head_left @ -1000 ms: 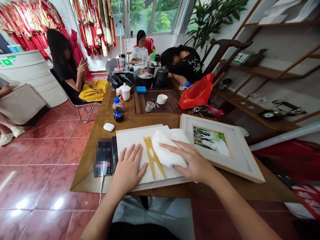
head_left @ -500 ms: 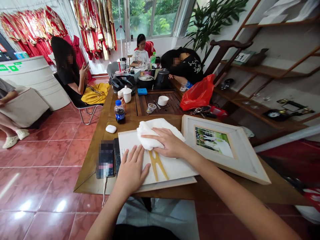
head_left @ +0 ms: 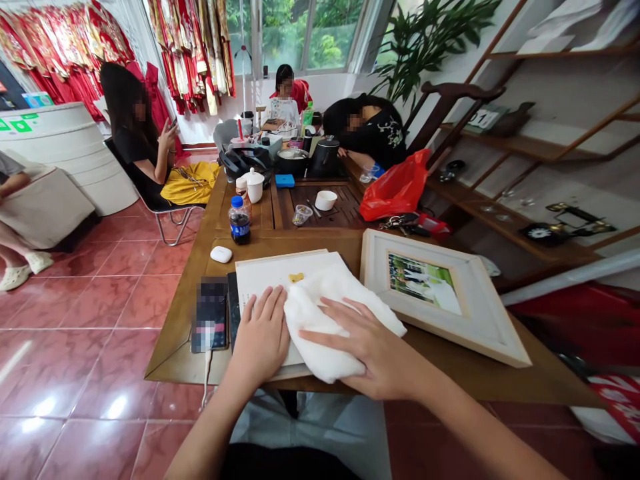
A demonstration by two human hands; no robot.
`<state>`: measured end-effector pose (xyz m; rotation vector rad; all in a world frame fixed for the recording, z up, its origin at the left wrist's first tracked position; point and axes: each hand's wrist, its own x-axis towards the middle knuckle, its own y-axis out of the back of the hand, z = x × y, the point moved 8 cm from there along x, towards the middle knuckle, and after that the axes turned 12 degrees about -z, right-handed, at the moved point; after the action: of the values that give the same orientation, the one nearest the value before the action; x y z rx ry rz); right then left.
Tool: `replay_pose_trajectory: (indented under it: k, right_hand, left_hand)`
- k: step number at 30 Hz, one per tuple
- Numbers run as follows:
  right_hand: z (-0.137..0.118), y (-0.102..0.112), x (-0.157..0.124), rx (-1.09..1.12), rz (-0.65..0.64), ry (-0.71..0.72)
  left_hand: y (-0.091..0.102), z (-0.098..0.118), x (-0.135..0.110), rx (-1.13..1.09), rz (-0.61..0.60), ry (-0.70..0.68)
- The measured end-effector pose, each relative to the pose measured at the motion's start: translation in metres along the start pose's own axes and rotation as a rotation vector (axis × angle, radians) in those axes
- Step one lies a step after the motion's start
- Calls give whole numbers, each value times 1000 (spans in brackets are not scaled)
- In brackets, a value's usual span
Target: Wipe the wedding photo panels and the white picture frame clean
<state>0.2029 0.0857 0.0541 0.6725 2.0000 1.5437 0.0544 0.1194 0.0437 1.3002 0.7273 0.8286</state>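
While the right hand lies palm-down across a crumpled white cloth, fingers stretched flat, the left hand rests open on a white board, its thumb side against the cloth. Neither of the hands is closed on anything; both are simply laid flat.

The cloth covers the near part of the board and reaches almost to the near edge of the wooden counter. A small yellow piece shows on the bare far part of the board, just past the cloth, and that stretch is the open room there. To the right, the cloth's corner sits just beside the near edge of a pale framed photograph, so little room is left on that side. To the left, a phone lies close to the board, its white cable dropping over the counter's near edge — a white earbud case sits farther off.
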Motion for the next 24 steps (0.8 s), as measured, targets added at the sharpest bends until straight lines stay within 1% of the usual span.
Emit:
replay_pose_trajectory:
  k: [3, 6, 9, 11, 15, 18, 21, 24]
  right_hand:
    - [-11, -2, -13, -5, -2, 33]
    - [-11, -4, -21, -24, 7, 46]
    - [-2, -6, -23, -50, 23, 25]
    - [11, -6, -20, -68, 52, -22]
    - [42, 2, -6, -76, 121, -140]
    - [63, 12, 13, -70, 130, -190]
    - [79, 22, 34, -68, 130, -222]
    - [87, 28, 48, -72, 145, -252]
  left_hand:
    - [-1, -1, 0, -4, 4, 6]
    - [-1, -2, 1, -7, 12, -1]
    - [-1, -2, 1, -8, 7, -10]
    - [-1, -2, 1, -12, -6, -13]
    - [-1, -2, 1, -30, -16, -23]
    - [0, -3, 0, -45, 4, -30]
    - [0, -3, 0, -46, 11, -34]
    - [-1, -3, 1, -26, 13, -28]
